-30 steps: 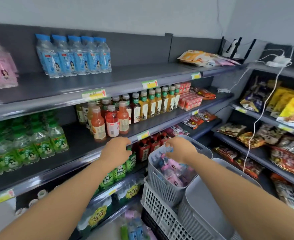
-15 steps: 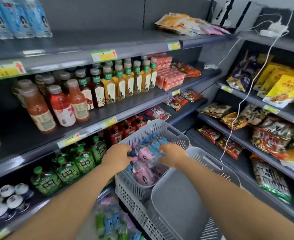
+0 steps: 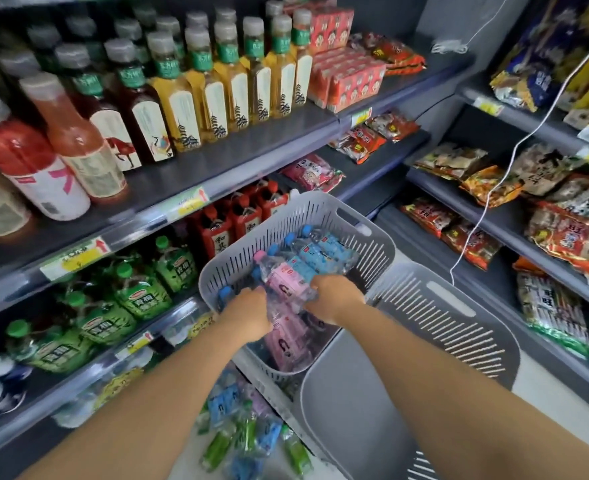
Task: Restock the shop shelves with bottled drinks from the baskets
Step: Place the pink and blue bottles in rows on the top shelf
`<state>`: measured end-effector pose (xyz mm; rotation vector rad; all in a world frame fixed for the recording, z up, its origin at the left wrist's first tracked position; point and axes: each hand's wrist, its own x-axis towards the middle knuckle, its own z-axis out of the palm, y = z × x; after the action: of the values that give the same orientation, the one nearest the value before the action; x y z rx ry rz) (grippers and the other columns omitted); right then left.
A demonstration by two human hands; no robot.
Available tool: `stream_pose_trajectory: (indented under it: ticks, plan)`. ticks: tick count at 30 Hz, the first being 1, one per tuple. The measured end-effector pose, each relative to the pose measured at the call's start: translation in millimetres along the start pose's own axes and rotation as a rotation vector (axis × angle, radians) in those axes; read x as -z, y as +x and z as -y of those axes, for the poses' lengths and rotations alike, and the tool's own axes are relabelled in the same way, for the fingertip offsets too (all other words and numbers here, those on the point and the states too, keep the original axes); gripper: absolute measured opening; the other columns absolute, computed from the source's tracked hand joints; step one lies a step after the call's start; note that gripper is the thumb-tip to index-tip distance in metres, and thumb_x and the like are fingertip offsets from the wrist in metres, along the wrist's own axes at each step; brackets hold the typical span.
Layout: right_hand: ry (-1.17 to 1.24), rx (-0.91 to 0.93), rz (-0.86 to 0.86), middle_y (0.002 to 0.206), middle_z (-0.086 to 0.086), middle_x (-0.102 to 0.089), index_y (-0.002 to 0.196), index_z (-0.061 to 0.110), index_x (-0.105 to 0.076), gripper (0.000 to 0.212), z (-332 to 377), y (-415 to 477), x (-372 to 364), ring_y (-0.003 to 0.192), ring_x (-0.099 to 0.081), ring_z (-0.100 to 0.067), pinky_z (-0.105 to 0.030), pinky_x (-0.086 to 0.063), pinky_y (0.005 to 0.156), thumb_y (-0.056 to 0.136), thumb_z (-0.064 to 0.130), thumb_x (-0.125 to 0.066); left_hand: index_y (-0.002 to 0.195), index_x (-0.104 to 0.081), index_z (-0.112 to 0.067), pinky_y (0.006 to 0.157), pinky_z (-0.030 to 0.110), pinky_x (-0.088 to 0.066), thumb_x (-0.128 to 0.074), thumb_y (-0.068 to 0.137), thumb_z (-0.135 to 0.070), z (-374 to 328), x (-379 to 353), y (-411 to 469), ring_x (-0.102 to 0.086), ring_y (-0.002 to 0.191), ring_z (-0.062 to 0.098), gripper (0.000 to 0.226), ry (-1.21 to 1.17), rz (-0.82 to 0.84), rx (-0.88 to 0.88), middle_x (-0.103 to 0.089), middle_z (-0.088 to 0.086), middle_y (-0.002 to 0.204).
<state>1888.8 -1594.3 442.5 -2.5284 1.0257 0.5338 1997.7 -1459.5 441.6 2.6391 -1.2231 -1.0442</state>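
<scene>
Grey slotted plastic forms the basket (image 3: 372, 237); the bottled drinks lie loose inside it, blue-labelled bottles (image 3: 324, 252) toward its far wall, pink-labelled ones toward its near wall. We judge the main risk thus: the bottles are piled crosswise, so pulling one out may drag neighbours over the basket rim. Both forearms reach forward and down into the basket. Our right hand (image 3: 334, 299) curls its fingers on a pink-labelled bottle (image 3: 286, 277); our left hand (image 3: 248, 311) is buried among bottles at the basket's left wall, and we cannot tell whether it holds one
</scene>
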Motion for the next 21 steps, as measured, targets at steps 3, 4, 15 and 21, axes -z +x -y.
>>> stream_pose_trajectory:
  ticks: [3,4,15,21]
  plan:
    - [0.033,-0.012,-0.003,0.126,-0.012,-0.054,0.130,0.013,-0.048,0.050,6.2,27.8,-12.4,0.113,-0.053,-0.032,-0.042,-0.051,0.089,0.089,0.039,-0.059,0.150,-0.005,-0.004,0.085,0.034,-0.047,-0.069,0.084,-0.015,-1.4,-10.7,23.4,-0.050,0.117,0.030,0.092,-0.081,0.041,0.083,-0.030,0.018,0.144]
    - [0.050,-0.018,-0.009,0.129,-0.013,-0.052,0.133,0.012,-0.044,0.055,8.1,36.9,-16.6,0.116,-0.052,-0.033,-0.043,-0.050,0.091,0.089,0.040,-0.060,0.151,0.005,-0.004,0.090,0.034,-0.048,-0.070,0.083,-0.014,-1.3,-14.0,32.4,-0.049,0.119,0.030,0.102,-0.130,0.049,0.107,-0.025,0.019,0.149]
    - [0.001,-0.032,-0.055,0.128,-0.010,-0.049,0.130,0.014,-0.039,0.064,16.8,82.9,-46.6,0.115,-0.050,-0.033,-0.044,-0.051,0.088,0.081,0.039,-0.071,0.133,-0.040,-0.003,0.087,0.043,-0.053,-0.089,0.060,-0.011,9.3,-26.1,67.5,-0.054,0.115,0.029,0.089,-0.774,0.077,0.293,-0.056,0.011,0.126]
    - [0.230,-0.092,0.015,0.110,-0.005,-0.059,0.135,0.016,-0.038,0.064,11.6,79.8,-37.6,0.097,-0.060,-0.026,-0.036,-0.053,0.078,0.080,0.025,-0.071,0.112,-0.054,-0.009,0.094,0.044,-0.048,-0.090,0.054,-0.014,12.7,-28.6,57.2,-0.056,0.111,0.022,0.068,-0.838,0.042,0.262,-0.058,-0.003,0.124]
